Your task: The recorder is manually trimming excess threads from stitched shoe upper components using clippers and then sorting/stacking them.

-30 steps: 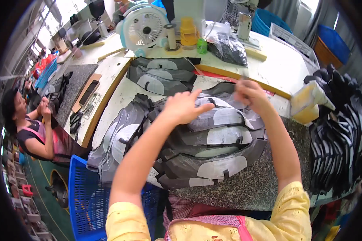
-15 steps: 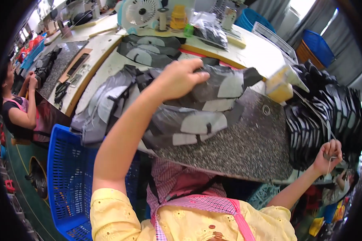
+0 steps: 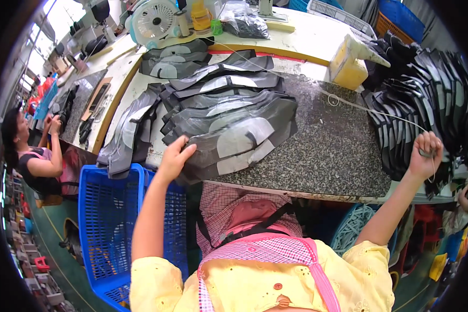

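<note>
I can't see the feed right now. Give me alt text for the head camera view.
The person's left hand rests on the near edge of a stack of grey and black cut shoe pieces on a speckled stone worktop. The right hand is raised at the right, gripping a thin string beside another pile of dark pieces. A blue plastic crate stands below left.

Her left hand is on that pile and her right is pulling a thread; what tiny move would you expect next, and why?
Probably pull the thread a bit farther with the right hand: it runs taut across the granite table toward the stack of grey pieces, which the left hand steadies.
</note>
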`<state>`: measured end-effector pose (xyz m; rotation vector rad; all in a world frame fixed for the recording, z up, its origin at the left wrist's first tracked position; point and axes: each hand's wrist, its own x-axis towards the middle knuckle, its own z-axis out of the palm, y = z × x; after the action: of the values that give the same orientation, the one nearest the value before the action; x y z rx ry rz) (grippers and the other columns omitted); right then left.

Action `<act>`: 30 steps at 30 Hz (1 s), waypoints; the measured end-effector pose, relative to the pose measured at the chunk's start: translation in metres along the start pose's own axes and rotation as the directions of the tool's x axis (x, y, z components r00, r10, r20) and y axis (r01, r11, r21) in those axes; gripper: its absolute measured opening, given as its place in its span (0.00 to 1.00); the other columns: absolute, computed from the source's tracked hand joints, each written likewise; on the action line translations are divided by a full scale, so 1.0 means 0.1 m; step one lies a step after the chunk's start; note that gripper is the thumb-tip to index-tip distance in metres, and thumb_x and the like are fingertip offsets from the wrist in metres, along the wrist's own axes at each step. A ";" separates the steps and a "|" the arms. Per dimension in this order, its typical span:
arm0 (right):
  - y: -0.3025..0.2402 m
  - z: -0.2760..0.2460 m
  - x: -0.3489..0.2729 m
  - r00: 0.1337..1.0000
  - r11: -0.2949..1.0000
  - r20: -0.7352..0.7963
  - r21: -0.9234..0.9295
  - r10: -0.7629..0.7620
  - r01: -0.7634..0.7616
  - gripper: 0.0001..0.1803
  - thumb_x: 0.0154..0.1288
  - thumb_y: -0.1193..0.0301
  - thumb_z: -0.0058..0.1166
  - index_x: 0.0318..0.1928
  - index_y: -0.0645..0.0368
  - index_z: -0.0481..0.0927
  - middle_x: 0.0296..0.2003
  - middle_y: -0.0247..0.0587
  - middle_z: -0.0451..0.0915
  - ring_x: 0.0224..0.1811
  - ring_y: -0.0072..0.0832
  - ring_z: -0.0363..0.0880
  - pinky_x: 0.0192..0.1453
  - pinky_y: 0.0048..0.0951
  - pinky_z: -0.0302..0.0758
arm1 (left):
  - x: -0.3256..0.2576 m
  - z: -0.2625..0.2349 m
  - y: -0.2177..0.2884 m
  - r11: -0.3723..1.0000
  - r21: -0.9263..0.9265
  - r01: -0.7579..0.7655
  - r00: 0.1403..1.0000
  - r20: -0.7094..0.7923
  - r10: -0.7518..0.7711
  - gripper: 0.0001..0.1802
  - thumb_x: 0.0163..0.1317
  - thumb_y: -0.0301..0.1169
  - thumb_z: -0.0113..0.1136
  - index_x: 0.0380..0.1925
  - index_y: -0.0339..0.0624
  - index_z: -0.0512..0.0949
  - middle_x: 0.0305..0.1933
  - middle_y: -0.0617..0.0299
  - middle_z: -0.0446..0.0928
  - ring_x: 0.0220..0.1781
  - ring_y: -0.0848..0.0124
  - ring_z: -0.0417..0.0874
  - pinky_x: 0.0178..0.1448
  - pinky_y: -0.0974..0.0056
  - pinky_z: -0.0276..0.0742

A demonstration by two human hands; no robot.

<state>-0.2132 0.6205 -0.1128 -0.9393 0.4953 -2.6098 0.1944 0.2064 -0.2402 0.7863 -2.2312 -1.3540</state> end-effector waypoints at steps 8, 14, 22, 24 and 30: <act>1.52 1.16 -0.52 0.909 0.123 0.268 -0.963 0.319 0.241 0.04 0.50 0.78 0.57 0.24 0.55 0.77 0.21 0.35 0.71 0.27 0.25 0.73 0.30 0.25 0.70 | -0.04 0.44 1.07 0.860 0.421 -0.288 0.875 -0.250 0.415 0.38 0.42 0.48 0.71 0.50 0.39 0.71 0.49 0.54 0.73 0.49 0.58 0.74 0.54 0.59 0.69; 1.95 1.43 -0.76 0.729 0.213 0.590 -0.806 0.347 0.552 0.05 0.45 0.78 0.59 0.25 0.60 0.76 0.20 0.37 0.69 0.22 0.33 0.71 0.25 0.30 0.69 | -0.38 1.07 1.25 0.519 -0.828 0.210 0.884 0.388 0.262 0.51 0.51 0.47 0.66 0.68 0.40 0.48 0.48 0.55 0.74 0.44 0.72 0.75 0.50 0.68 0.71; 2.20 1.01 -0.71 0.772 0.428 0.208 -0.899 0.600 -0.090 0.06 0.52 0.76 0.60 0.25 0.64 0.76 0.19 0.30 0.68 0.21 0.15 0.62 0.24 0.18 0.57 | -0.37 0.77 0.94 0.916 -0.399 0.038 0.991 0.131 0.015 0.08 0.61 0.29 0.57 0.30 0.35 0.80 0.27 0.66 0.78 0.30 0.81 0.73 0.34 0.74 0.69; 2.29 1.05 -0.62 0.742 0.344 0.157 -0.933 0.652 -0.105 0.08 0.51 0.74 0.62 0.26 0.63 0.76 0.18 0.27 0.67 0.21 0.14 0.62 0.25 0.19 0.59 | -0.27 0.57 0.86 0.975 -0.221 -0.038 0.999 0.007 0.041 0.08 0.59 0.29 0.59 0.28 0.35 0.80 0.25 0.64 0.76 0.28 0.79 0.73 0.32 0.73 0.68; 2.78 0.75 -0.31 0.662 0.230 0.089 -0.964 0.744 -0.129 0.07 0.54 0.73 0.61 0.29 0.61 0.76 0.19 0.29 0.69 0.23 0.17 0.64 0.28 0.22 0.63 | 0.05 0.33 0.56 0.981 0.182 0.061 0.961 -0.276 -0.008 0.11 0.58 0.33 0.60 0.24 0.36 0.75 0.18 0.59 0.74 0.20 0.73 0.74 0.27 0.67 0.69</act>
<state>-0.0910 0.3706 -0.1934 -1.4484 1.8321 -1.1735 0.1564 0.2453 -0.2040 1.0168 -2.1514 -0.9864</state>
